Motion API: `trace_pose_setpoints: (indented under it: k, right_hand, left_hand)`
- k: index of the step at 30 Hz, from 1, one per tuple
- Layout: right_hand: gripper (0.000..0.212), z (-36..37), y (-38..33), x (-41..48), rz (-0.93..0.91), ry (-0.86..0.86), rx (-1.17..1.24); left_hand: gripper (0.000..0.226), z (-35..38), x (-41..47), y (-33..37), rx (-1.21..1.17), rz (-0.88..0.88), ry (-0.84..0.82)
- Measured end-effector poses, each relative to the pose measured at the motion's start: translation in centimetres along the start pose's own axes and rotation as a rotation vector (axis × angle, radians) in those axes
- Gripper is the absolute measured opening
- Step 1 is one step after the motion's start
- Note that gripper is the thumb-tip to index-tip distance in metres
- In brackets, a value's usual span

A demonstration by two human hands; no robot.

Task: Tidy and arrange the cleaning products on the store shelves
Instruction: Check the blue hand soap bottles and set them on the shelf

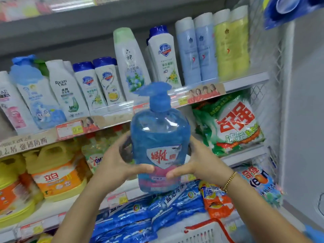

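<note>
A blue pump bottle (160,146) is held upright in mid-air, left of the green bag (231,123) and in front of it. The left hand (119,160) curls round the side farther from the bag, the right hand (196,160) round the nearer side, thumbs on the label. Seemingly almost full, it is likely heavy, its plastic stiff but slick. A two-handed grip low on the body, not the pump, looks safest.

Between the yellow-green bottle (94,155) and green detergent bag (231,127), the shelf (245,156) seems open.
</note>
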State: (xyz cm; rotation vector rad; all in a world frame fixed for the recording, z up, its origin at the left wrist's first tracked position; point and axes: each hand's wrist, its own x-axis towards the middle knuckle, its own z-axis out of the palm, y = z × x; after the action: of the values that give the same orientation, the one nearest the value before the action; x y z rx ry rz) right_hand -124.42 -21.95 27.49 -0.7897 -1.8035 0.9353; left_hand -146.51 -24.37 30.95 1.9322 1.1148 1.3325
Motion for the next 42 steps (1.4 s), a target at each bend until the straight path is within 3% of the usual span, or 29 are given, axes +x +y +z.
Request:
trace_pose_setpoints:
  k: [3, 6, 9, 12, 19, 28, 36, 39, 42]
  right_hand:
    - [0.070, 0.1, 3.6, 0.9, -0.015, 0.239, 0.145]
    - [0.072, -0.4, 6.1, 2.6, -0.018, 0.454, 0.279]
    - [0.076, -1.5, 8.5, 3.8, -0.069, 0.557, 0.026]
    - [0.075, -2.9, 11.1, 4.5, -0.052, 0.605, -0.018]
    - [0.079, -4.0, 15.3, 5.9, 0.032, 0.595, -0.086]
    - [0.108, -6.9, 17.3, 8.4, 0.130, 0.391, -0.226]
    - [0.097, -8.3, 17.2, 7.9, 0.162, 0.432, -0.085]
    - [0.076, -8.0, 18.1, 7.3, 0.225, 0.502, 0.039]
    - [0.055, -6.7, 19.2, 6.9, 0.289, 0.569, 0.223]
  left_hand:
    - [0.096, 1.2, 4.0, 0.1, 0.219, 0.064, -0.203]
    - [0.083, 3.2, 6.6, -0.9, 0.361, 0.103, -0.169]
    - [0.053, 5.3, 8.5, -2.9, 0.277, 0.078, -0.065]
    - [0.058, 7.5, 10.5, -5.1, 0.240, 0.045, -0.092]
    - [0.056, 9.0, 13.7, -10.0, 0.222, -0.053, -0.171]
    - [0.049, 8.7, 16.7, -12.6, 0.123, -0.108, -0.195]
    - [0.065, 10.1, 18.2, -12.7, 0.118, -0.092, -0.310]
    - [0.081, 11.2, 18.2, -11.5, 0.154, -0.023, -0.375]
    - [0.067, 13.3, 18.9, -9.3, 0.153, 0.073, -0.405]
